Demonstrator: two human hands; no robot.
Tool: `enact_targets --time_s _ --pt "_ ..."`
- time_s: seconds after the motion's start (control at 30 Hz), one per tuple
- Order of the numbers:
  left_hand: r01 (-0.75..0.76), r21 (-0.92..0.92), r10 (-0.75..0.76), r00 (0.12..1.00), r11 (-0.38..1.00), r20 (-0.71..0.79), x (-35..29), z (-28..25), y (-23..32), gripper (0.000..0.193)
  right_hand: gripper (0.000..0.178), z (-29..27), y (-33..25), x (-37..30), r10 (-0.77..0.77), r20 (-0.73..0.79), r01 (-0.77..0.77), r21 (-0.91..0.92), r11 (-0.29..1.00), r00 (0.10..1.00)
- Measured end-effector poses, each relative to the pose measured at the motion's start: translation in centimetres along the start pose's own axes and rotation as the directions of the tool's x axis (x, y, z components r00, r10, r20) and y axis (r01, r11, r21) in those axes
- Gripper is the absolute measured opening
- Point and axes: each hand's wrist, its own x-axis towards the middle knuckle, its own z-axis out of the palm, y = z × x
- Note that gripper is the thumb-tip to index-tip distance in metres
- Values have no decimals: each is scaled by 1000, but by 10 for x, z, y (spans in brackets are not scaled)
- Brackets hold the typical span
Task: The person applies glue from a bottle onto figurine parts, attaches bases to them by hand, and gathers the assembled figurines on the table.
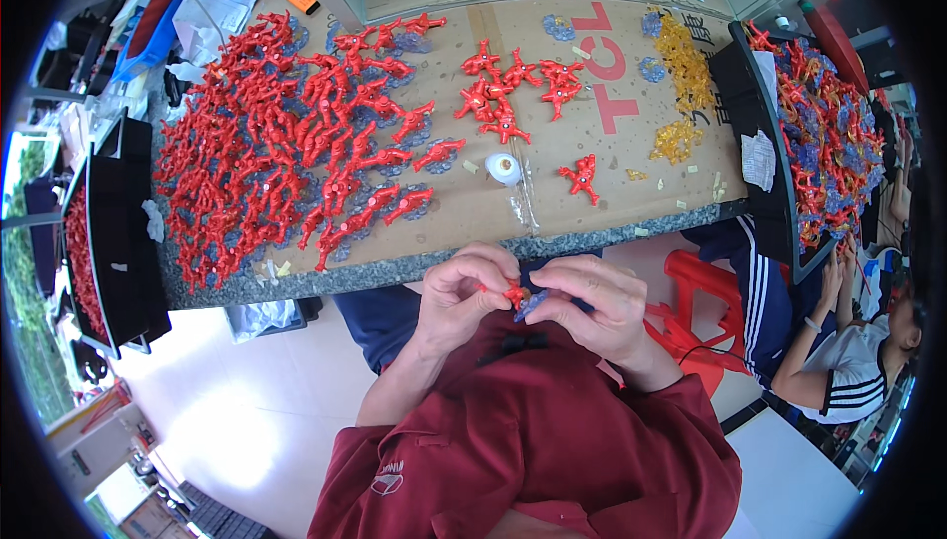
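Fingertips of the left hand (456, 294) pinch a small red figure (516, 295), while those of the right hand (604, 307) grip a clear blue piece (531, 306) right beside it. The two parts appear to touch between the hands, though fingers hide exactly how they meet. Both are held up in front of a maroon shirt (612, 431), just short of the speckled edge (395, 271) of the bench.

Beyond the hands, cardboard (631, 209) covers the worktop. A white bottle (504, 170) stands nearest on it, with a lone figure (582, 180) lying to its right and a loose cluster (505, 95) of red figures farther back. To the left spreads a dense crowd (326, 135) of figures — dozens, many lying on or among clear blue parts. Yellow pieces (679, 142) are heaped toward the right, with a few blue ones near the far side.

Black bins flank the bench: the right bin (781, 228) is piled with red, blue and yellow parts, the left bin (128, 273) holds red ones. At far right, past a red stool (705, 287), sits a co-worker (853, 371) in a white top — hands raised near the bin.
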Motion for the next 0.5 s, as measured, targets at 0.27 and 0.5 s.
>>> enact_targets --time_s 0.27,0.5 --pt "-85 -65 89 994 994 62 6 -2 -9 12 27 4 8 -3 61 56 -70 169 983 997" --pt "-7 -360 34 997 933 68 5 3 -19 15 26 12 6 -3 -260 -66 258 -34 966 963"
